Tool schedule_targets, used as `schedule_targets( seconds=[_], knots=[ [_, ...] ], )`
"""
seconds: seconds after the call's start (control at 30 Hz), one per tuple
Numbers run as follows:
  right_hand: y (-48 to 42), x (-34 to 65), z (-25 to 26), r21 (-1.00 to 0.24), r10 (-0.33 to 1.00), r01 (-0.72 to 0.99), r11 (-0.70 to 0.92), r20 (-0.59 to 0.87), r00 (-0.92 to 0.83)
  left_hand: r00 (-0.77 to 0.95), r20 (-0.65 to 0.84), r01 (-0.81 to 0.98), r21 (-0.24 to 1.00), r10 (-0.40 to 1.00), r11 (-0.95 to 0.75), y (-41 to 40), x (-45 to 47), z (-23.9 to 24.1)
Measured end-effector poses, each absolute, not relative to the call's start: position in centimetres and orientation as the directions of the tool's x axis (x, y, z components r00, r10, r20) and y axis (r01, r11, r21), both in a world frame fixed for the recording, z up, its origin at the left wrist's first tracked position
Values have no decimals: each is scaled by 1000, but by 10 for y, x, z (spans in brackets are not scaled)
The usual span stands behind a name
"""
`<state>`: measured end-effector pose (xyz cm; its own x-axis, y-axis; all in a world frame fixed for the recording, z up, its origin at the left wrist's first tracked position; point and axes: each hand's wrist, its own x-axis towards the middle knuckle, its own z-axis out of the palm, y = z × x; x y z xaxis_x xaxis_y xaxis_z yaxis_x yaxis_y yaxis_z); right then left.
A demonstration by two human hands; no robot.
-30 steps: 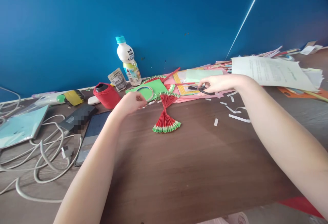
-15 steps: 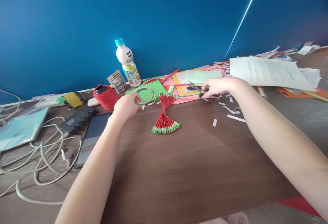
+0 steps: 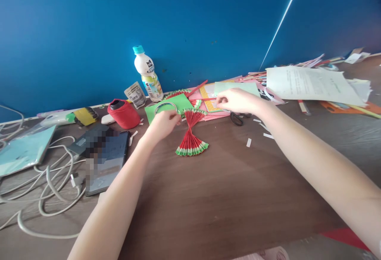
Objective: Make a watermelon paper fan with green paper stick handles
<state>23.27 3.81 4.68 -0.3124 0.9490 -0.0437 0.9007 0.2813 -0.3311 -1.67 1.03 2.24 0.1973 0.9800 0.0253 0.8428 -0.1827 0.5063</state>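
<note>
Pleated fan: we see the red, green-edged paper fan [image 3: 191,135] lying on the desk [image 3: 226,188], pinched at its waist.
Left hand: at its ten o'clock, our left hand [image 3: 165,123] has fingers curled in beside the tape roll [image 3: 166,103]; we cannot tell whether they grip it.
Right hand: at two o'clock, our right hand [image 3: 233,99] bends its fingers nearly closed; we cannot tell what they hold.
Scissors: black handles [image 3: 231,118] show just below it.

Scissors [image 3: 234,115] now out of right grip [image 3: 231,98]; left grip [image 3: 164,123] nearer paper fan [image 3: 192,143].
</note>
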Motion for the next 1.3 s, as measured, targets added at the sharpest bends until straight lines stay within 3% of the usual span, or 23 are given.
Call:
schedule_targets(
  seconds=[0.1, 0.2, 0.3, 0.43, 0.57, 0.63, 0.73, 0.87, 0.97, 1.07, 1.13, 1.2, 1.3],
  knots=[
    [33, 217, 39, -394, 879, 810, 433, -14, -477, 227, -115, 840, 525, 967, -135, 7, -7, 16],
    [28, 203, 29, -456, 796, 736, 500, -94, -599, 186, -135, 877, 469, 973, -102, 2, 2, 14],
    [24, 192, 20, -505, 762, 706, 496, -137, -633, 211, -136, 862, 493, 968, -119, -2, 7, 14],
    [22, 188, 14, -560, 739, 607, 564, 13, -674, 207, -92, 821, 558, 974, -122, -4, 10, 14],
    [25, 189, 13, -614, 755, 523, 591, 194, -626, 116, -119, 612, 791, 986, 23, -2, 11, 16],
    [24, 187, 14, -667, 779, 487, 564, 234, -582, 124, -168, 406, 908, 978, 104, -3, 12, 19],
    [22, 183, 16, -827, 852, 386, 408, 193, -487, 187, -181, 157, 976, 966, 153, -4, 14, 21],
    [21, 178, 15, -943, 883, 254, 213, 75, -462, 272, -155, 63, 988, 950, 143, -7, 17, 20],
    [22, 178, 14, -978, 907, 197, 75, -15, -421, 311, -173, 155, 979, 935, 129, -5, 15, 20],
    [23, 179, 16, -989, 923, 135, -64, -110, -368, 201, -89, 373, 928, 976, 8, 4, 4, 25],
    [24, 181, 18, -985, 928, 132, -108, -147, -343, 55, 43, 533, 844, 998, -65, 10, -9, 28],
    [26, 184, 19, -979, 923, 155, -129, -176, -342, 13, 141, 649, 752, 990, -116, 16, -23, 31],
    [27, 188, 19, -965, 904, 209, -155, -224, -364, -3, 254, 864, 487, 967, -125, 21, -40, 28]
  ],
)
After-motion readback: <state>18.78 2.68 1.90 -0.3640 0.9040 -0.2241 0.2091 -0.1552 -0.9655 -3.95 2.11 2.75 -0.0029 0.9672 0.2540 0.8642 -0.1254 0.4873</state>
